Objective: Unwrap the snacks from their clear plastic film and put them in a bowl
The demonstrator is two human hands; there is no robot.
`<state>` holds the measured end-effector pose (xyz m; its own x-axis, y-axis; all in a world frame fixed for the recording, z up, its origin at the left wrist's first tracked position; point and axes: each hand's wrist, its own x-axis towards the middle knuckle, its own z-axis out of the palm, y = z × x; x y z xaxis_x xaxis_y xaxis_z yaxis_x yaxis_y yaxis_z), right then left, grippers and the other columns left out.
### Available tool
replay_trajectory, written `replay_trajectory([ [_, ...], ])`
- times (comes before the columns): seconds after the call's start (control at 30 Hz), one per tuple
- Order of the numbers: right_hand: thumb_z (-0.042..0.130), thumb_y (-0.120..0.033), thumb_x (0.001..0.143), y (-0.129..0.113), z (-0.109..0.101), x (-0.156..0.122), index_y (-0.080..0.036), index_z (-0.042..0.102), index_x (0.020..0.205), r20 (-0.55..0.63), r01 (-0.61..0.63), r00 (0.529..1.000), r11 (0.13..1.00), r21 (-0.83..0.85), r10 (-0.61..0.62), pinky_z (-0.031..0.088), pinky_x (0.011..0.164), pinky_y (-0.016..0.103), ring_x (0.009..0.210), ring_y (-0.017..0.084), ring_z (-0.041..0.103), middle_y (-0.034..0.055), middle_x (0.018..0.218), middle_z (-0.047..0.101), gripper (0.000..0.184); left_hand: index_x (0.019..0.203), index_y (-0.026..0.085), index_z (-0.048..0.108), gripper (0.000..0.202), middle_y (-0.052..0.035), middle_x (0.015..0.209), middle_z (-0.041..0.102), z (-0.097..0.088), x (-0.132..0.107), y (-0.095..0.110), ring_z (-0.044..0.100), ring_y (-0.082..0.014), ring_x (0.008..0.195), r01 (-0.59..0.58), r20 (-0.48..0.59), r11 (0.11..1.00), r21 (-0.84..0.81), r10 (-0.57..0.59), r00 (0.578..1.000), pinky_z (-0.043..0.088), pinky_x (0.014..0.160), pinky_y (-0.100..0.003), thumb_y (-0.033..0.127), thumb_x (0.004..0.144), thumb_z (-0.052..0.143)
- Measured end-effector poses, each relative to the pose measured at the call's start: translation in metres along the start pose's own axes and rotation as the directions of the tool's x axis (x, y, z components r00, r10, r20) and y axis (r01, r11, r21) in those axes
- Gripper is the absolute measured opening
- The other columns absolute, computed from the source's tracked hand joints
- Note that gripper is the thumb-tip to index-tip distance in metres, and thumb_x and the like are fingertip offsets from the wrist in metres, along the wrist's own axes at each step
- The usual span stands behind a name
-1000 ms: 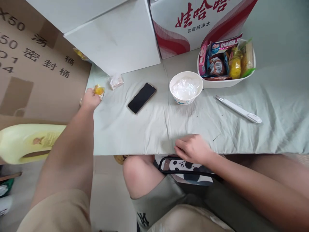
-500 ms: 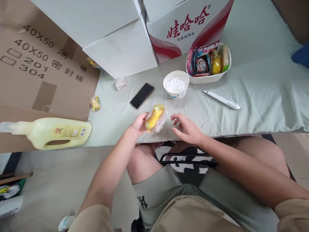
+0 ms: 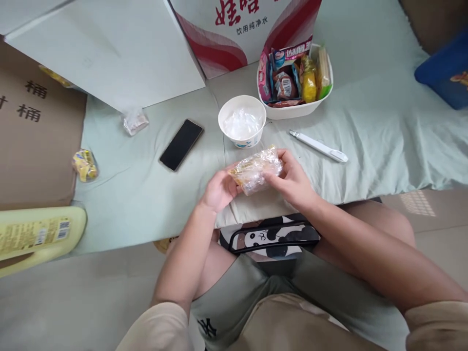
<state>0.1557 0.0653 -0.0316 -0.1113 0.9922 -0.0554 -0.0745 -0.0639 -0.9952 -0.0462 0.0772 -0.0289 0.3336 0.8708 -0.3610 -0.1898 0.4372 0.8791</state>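
A: Nearest first: where's the thing in hand?

B: Just inside the near edge of the tabletop [image 3: 139, 204] spread with pale green cloth: a crinkled oblong packet of clear and yellow plastic [image 3: 258, 170], seemingly raised, though its underside is hidden.

A: How would it handle?

B: Light, I'd judge, and rather soft. The loose film looks slippery and could slide over whatever is inside, so I'd take it by both ends and press gently; a hard pinch might crush it.

A: And the grip?

B: Two of them. The left hand [image 3: 219, 190] has the left end, fingers curled in underneath. The right hand [image 3: 296, 180] has the other, thumb laid across the film, fingers behind. Both are closed only to the packet's thickness; the hidden fingertips I can't tell.

A: Beyond that?

B: A black rectangular smartphone [image 3: 181, 145] lies left of a round white paper bowl [image 3: 250, 141] holding crumpled clear film [image 3: 243, 124]. A slim white plastic cutter [image 3: 319, 146] lies to the right.

A: Farthest?

B: A white oval plastic basket [image 3: 292, 112] of packaged snacks, then a red-and-white cardboard carton [image 3: 252, 45] behind it.
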Motion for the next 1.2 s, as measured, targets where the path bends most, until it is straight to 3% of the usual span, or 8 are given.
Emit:
replay_trajectory([
  [0.1,0.076,-0.055,0.081,0.007,0.008,0.001,-0.024,0.049,0.109,-0.022,-0.039,0.999,0.999,-0.021,0.038,0.057,0.080,0.036,0.093,0.021,0.065,0.0060,0.106,0.066,0.050,0.132,0.029,0.060,0.076,-0.0090,0.128,0.069,0.002,-0.006,0.001,0.068,-0.0299,0.116,-0.082,0.076,0.996,-0.020,0.083,0.994,0.061,0.092,-0.043,0.061,0.068,0.083],
  [0.3,0.067,-0.050,0.088,-0.003,0.003,0.001,-0.023,0.058,0.110,0.051,0.129,0.992,0.943,-0.307,-0.119,0.057,0.083,0.039,0.101,0.023,0.065,0.0100,0.114,0.065,0.036,0.127,0.031,0.055,0.068,-0.0038,0.113,0.067,-0.011,-0.011,-0.011,0.069,-0.0214,0.100,-0.235,-0.120,0.960,0.153,0.254,0.960,0.060,0.086,-0.035,0.052,0.070,0.087],
  [0.37,0.063,-0.042,0.090,-0.013,-0.015,0.007,-0.023,0.062,0.103,0.003,0.236,0.962,0.823,-0.516,-0.274,0.055,0.088,0.043,0.107,0.026,0.063,0.0105,0.114,0.064,0.024,0.132,0.034,0.050,0.072,-0.0035,0.111,0.065,-0.023,-0.014,-0.012,0.069,-0.0197,0.094,-0.269,-0.167,0.943,0.198,0.302,0.938,0.060,0.078,-0.032,0.054,0.073,0.084],
  [0.47,0.060,-0.031,0.086,-0.017,-0.051,0.016,-0.023,0.064,0.100,-0.150,0.136,0.900,0.591,-0.795,-0.409,0.050,0.096,0.051,0.107,0.029,0.061,0.0107,0.106,0.064,0.017,0.138,0.037,0.042,0.070,-0.0036,0.110,0.062,-0.042,-0.020,-0.012,0.068,-0.0163,0.085,-0.295,-0.269,0.887,0.356,0.399,0.876,0.058,0.071,-0.029,0.053,0.081,0.079],
  [0.7,0.058,-0.032,0.082,0.004,-0.105,0.025,-0.017,0.069,0.103,-0.209,-0.130,0.939,0.280,-0.951,-0.273,0.047,0.092,0.059,0.107,0.038,0.059,0.0188,0.108,0.066,0.029,0.125,0.027,0.058,0.041,-0.0062,0.122,0.062,-0.046,-0.020,-0.007,0.066,-0.0146,0.088,-0.209,-0.365,0.755,0.621,0.515,0.776,0.057,0.073,-0.028,0.038,0.087,0.070],
  [0.87,0.056,-0.040,0.091,-0.015,-0.096,0.015,-0.020,0.070,0.101,-0.116,-0.016,0.976,0.465,-0.885,-0.185,0.053,0.076,0.045,0.079,0.027,0.064,0.0123,0.090,0.069,0.026,0.123,0.023,0.063,0.043,-0.0095,0.129,0.062,-0.034,-0.016,0.000,0.066,-0.0204,0.107,-0.240,-0.298,0.737,0.631,0.516,0.803,0.058,0.083,-0.030,0.036,0.083,0.073],
  [1.0,0.052,-0.046,0.099,-0.028,-0.059,-0.005,-0.022,0.071,0.106,0.209,0.272,0.962,0.721,-0.637,-0.178,0.052,0.065,0.033,0.068,0.019,0.063,0.0062,0.081,0.070,0.032,0.126,0.023,0.061,0.051,-0.0094,0.128,0.061,-0.026,-0.017,-0.003,0.066,-0.0204,0.105,-0.262,-0.206,0.695,0.670,0.514,0.833,0.058,0.084,-0.030,0.033,0.078,0.075],
  [1.2,0.047,-0.034,0.104,-0.017,-0.025,-0.010,-0.022,0.075,0.113,0.418,0.467,0.869,0.716,-0.518,-0.264,0.055,0.074,0.032,0.081,0.019,0.068,0.0089,0.095,0.073,0.032,0.125,0.024,0.060,0.051,-0.0074,0.121,0.061,-0.010,-0.019,-0.004,0.065,-0.0195,0.102,-0.333,-0.026,0.584,0.740,0.520,0.854,0.058,0.078,-0.028,0.028,0.077,0.075],
])
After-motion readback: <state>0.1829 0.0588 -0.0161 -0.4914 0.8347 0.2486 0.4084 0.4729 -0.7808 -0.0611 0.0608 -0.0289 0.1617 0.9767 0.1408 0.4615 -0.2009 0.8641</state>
